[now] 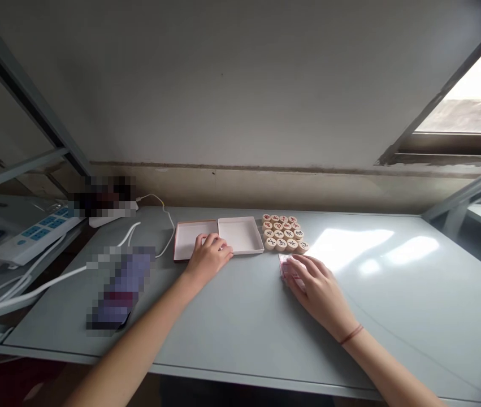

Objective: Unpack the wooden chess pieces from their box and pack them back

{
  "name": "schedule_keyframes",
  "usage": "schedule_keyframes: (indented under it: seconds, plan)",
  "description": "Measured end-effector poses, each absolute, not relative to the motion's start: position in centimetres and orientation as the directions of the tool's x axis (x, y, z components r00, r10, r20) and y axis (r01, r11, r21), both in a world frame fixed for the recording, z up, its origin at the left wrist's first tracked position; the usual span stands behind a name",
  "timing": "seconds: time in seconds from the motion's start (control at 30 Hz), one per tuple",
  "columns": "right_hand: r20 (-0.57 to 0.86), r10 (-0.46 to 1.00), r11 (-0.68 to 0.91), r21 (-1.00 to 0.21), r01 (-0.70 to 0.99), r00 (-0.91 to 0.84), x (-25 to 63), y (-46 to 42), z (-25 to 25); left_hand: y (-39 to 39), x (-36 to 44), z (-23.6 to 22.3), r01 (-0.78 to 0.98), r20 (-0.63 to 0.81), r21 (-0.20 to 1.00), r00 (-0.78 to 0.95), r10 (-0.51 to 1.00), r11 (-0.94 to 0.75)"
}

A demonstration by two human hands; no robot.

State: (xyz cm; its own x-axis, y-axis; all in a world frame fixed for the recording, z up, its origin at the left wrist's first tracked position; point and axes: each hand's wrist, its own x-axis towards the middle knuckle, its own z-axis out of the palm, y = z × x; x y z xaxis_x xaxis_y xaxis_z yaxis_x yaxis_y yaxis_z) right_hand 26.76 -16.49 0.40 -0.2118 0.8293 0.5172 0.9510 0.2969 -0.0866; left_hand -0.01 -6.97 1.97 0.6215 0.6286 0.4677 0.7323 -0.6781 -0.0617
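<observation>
My left hand (210,254) rests over the left half of a shallow open box, its fingers apart and slightly bent. That half, a white-lined tray with a reddish-brown rim (183,240), lies beside a second white tray (242,234), and the fingertips reach the border between the two. On the table my right hand (319,285) spans a small folded pink-and-white paper (285,265), thumb and fingers at its edges. Much of that paper is hidden under the hand. Just beyond it stand several round wooden Chinese chess pieces (281,234) in a tight block, marked in red and black.
A phone-like object (124,288), blurred out, lies at the left with white cables around it. Further left sits a white power strip (40,232) with blue sockets. The grey table (240,328) meets a wall (240,102) at the back. Sunlight glares on its right side.
</observation>
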Motion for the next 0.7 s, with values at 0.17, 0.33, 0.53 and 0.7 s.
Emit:
schedule_keyframes:
  seconds: [0.17, 0.33, 0.53, 0.7]
  plan:
    - [0.45, 0.829, 0.423, -0.116, 0.898, -0.332, 23.2, -15.9, 1.8, -9.0, 1.3, 2.3, 0.711, 0.505, -0.048, 0.623, 0.597, -0.702]
    - [0.184, 0.915, 0.389, -0.154, 0.908, -0.36, 19.3, -13.1, 1.9, -10.6, 2.3, 1.4, 0.782, 0.353, 0.095, 0.552, 0.756, -0.616]
    - [0.141, 0.943, 0.328, -0.243, 0.913, -0.301, 18.9, -12.0, 1.4, -11.0, 2.5, 1.4, 0.784, 0.204, 0.144, 0.574, 0.793, -0.604]
    - [0.154, 0.944, 0.329, -0.339, 0.881, -0.293, 19.3, -12.4, 1.6, -10.7, 2.5, 1.9, 0.796, 0.144, 0.273, 0.521, 0.841, -0.54]
